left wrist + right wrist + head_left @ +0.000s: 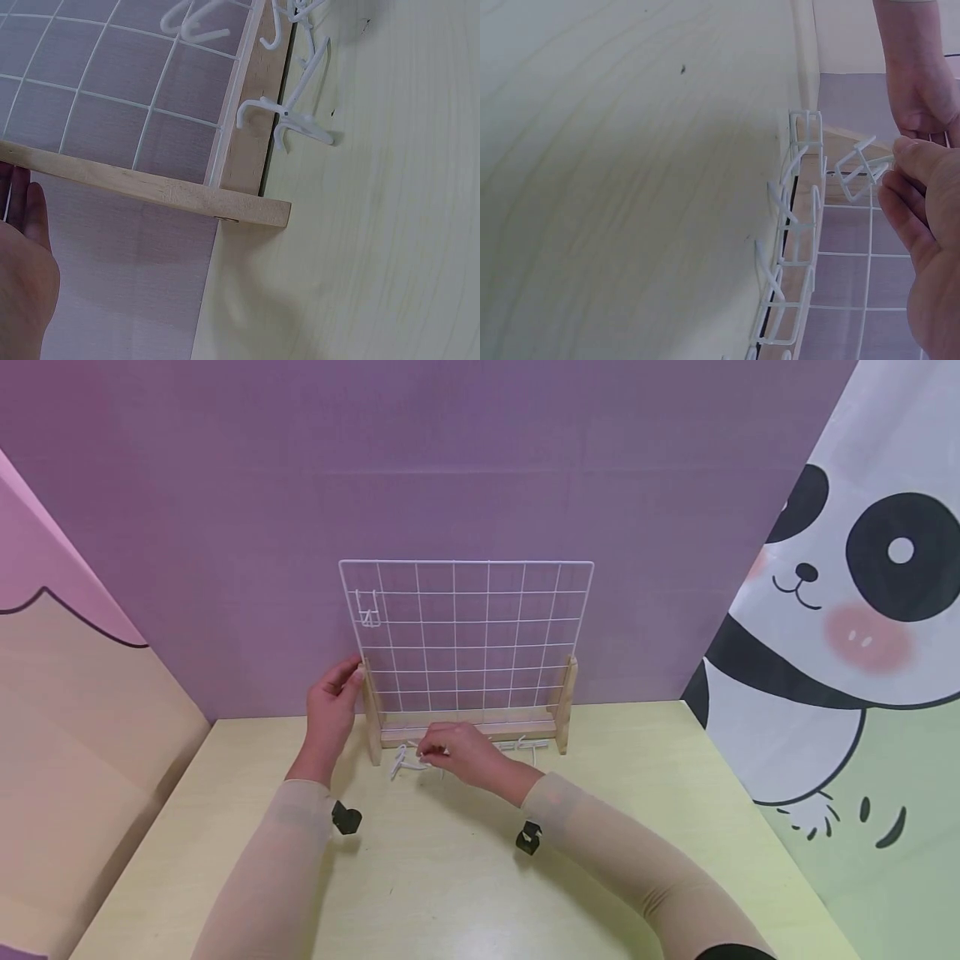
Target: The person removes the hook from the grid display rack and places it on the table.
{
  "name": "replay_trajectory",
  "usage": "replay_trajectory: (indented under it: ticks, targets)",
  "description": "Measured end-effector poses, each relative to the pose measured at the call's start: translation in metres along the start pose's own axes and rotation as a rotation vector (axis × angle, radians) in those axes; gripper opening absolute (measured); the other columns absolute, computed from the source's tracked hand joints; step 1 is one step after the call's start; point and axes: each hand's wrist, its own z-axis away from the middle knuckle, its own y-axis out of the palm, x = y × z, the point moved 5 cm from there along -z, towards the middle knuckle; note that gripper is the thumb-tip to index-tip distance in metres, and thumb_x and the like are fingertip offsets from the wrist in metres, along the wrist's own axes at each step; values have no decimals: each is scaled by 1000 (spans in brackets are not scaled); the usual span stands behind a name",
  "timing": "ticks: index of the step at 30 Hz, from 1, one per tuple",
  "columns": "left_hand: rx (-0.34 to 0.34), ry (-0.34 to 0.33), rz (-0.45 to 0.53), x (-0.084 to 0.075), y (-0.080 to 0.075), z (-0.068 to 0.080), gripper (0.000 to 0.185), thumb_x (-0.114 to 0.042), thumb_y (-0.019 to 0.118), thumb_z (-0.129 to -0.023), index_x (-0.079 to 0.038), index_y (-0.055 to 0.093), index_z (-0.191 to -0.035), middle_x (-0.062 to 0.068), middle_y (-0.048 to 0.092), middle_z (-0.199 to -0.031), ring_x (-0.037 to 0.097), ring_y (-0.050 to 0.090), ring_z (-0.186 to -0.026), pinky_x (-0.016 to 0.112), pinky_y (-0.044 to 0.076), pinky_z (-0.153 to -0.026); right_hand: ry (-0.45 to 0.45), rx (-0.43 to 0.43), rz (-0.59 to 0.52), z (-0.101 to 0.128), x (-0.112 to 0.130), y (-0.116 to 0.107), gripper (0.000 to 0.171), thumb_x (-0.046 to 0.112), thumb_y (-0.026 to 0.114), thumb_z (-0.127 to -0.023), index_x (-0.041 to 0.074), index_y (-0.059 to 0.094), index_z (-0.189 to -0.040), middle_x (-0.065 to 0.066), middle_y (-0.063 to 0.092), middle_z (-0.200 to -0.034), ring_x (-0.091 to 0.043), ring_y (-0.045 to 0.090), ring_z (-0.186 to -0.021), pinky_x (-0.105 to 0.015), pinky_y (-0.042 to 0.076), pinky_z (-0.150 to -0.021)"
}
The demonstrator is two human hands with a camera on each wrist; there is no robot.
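A white wire grid panel (453, 622) stands upright in a wooden stand (372, 718) near the back of the table. My left hand (330, 706) grips the top of the stand's left post, thumb at the front and fingers reaching behind it. In front of the stand's base, my right hand (468, 752) pinches a white wire hook (859, 169) between thumb and fingers; part of the hook is hidden by the fingertips. One white hook (367, 618) hangs on the grid's upper left. Several more white hooks (784, 262) lie in a row along the base.
The pale wooden table (450, 877) stretches toward me in front of the stand. A purple backdrop (225, 568) rises close behind the grid. Printed side panels, one with a panda (787, 752), border the table on both sides.
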Motion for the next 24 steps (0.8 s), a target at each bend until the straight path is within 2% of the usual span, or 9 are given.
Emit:
replay_trajectory:
  ticks: [9,18,24]
  targets:
    - [1,-1,4,2,-1,0,41,-26,65,-114,-5,68,-150,9,69,-150,13,61,-132,30,50,-118,7,35,-1,0,-5,8,6,4,79,-103,4,83,-108,0,77,-102,-8,67,-89,-14,54,-79]
    - [8,-6,1,-1,-1,2,41,-25,65,-114,-5,67,-151,10,68,-152,13,61,-132,29,50,-117,-44,108,108,-4,-4,22,6,10,80,-103,8,83,-108,2,77,-104,-9,69,-94,-16,55,-89]
    - [-5,9,13,-3,-1,2,40,-23,66,-114,-3,68,-149,13,68,-150,11,62,-128,27,51,-115,-55,121,127,-4,-1,25,6,10,80,-103,7,83,-108,-1,78,-104,-12,71,-96,-18,56,-91]
